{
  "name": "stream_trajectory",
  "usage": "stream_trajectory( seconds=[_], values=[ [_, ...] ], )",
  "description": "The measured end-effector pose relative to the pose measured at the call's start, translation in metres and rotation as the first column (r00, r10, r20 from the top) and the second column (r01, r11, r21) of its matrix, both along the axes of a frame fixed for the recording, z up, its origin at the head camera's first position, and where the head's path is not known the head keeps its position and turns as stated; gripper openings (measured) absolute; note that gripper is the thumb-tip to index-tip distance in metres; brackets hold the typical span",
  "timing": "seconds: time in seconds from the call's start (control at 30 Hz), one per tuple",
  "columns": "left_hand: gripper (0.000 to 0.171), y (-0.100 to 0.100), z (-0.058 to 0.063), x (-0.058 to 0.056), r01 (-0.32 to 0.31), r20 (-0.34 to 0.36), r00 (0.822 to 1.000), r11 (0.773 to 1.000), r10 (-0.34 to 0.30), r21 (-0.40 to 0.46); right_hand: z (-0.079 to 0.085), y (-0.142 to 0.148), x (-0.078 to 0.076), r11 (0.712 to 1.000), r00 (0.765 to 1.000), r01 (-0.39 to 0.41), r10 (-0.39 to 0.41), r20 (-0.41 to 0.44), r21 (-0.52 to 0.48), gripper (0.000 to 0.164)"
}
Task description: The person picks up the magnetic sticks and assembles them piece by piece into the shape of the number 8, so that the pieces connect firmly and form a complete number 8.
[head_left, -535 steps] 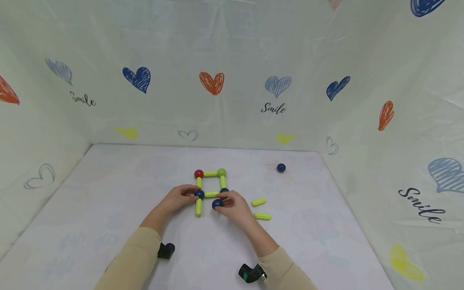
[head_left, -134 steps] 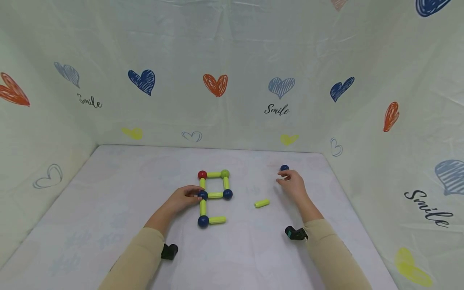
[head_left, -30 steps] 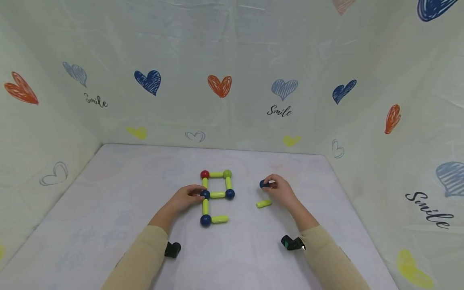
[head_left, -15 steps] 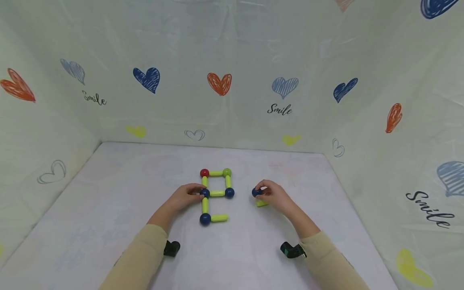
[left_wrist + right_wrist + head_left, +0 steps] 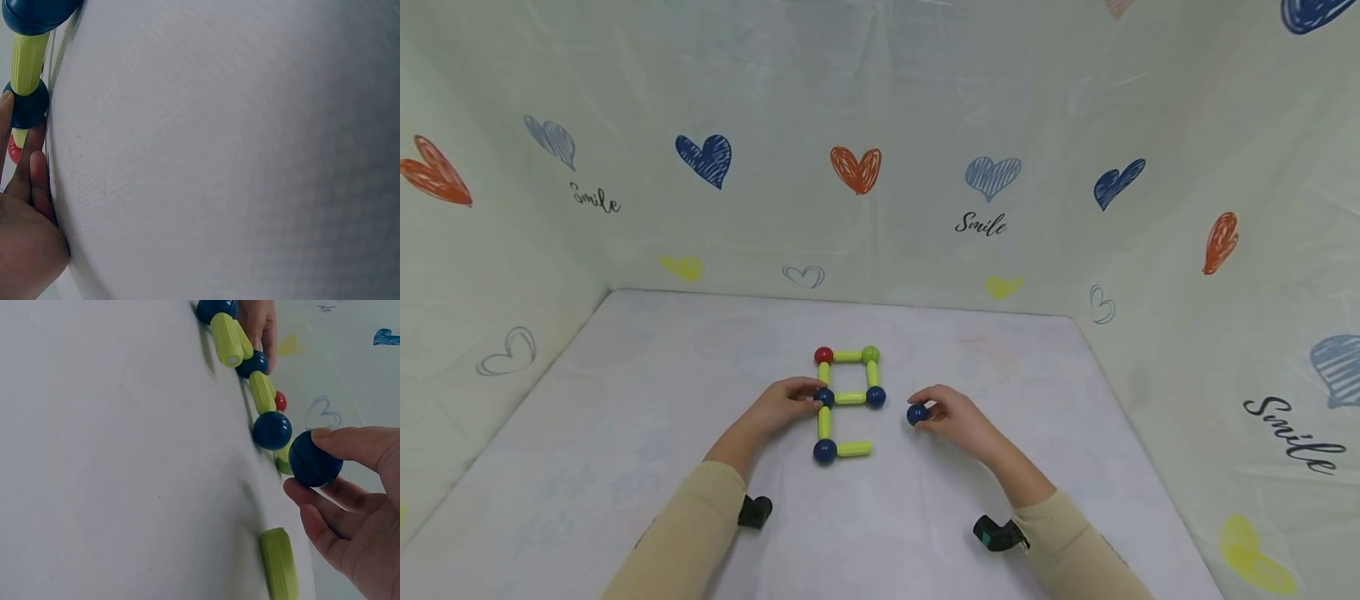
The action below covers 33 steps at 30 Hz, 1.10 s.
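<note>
A flat figure of yellow-green magnetic rods (image 5: 850, 399) and balls lies on the table. Its upper square has a red ball (image 5: 823, 356), a green ball (image 5: 870, 355) and blue balls at its corners. Below hangs a rod to another blue ball (image 5: 824, 452), from which one rod (image 5: 854, 449) sticks out rightward with a free end. My left hand (image 5: 781, 406) pinches the blue joint ball (image 5: 30, 109) at the square's lower left. Between thumb and fingertips, my right hand (image 5: 957, 422) holds a loose blue ball (image 5: 315, 459) right of the figure, apart from it.
One loose yellow-green rod (image 5: 279, 562) lies on the table beneath the right hand, hidden from the head view. A pale sheet with hearts (image 5: 855, 170) rises behind the table (image 5: 700, 333). Small black wrist devices (image 5: 997, 534) hang at both sleeves.
Since the oldest frame, a blue ball and an outward rod have joined the lower left. The right hand has picked up the far blue ball and carried it left and nearer; the left stays put.
</note>
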<state>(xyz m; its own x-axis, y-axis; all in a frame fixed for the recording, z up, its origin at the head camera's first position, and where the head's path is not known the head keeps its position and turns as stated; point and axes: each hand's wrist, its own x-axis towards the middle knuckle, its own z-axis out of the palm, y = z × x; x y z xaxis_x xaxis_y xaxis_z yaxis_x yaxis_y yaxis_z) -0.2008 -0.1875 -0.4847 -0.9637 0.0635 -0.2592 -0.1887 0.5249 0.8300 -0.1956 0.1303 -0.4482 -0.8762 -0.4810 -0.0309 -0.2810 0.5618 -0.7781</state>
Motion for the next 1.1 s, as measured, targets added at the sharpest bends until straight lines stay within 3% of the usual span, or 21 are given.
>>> stream_trajectory(
  seconds=[0.8,1.1],
  values=[
    [0.036,0.000,0.001,0.000,0.003,0.004,1.000,1.000,-0.003,0.006,-0.011,-0.022,0.016,0.996,0.993,-0.087,0.087,0.078,-0.002,0.032],
    [0.036,0.000,0.001,-0.002,-0.003,0.014,1.000,1.000,0.003,0.004,-0.016,-0.027,0.021,0.993,0.993,-0.117,0.117,0.034,0.009,0.030]
  ],
)
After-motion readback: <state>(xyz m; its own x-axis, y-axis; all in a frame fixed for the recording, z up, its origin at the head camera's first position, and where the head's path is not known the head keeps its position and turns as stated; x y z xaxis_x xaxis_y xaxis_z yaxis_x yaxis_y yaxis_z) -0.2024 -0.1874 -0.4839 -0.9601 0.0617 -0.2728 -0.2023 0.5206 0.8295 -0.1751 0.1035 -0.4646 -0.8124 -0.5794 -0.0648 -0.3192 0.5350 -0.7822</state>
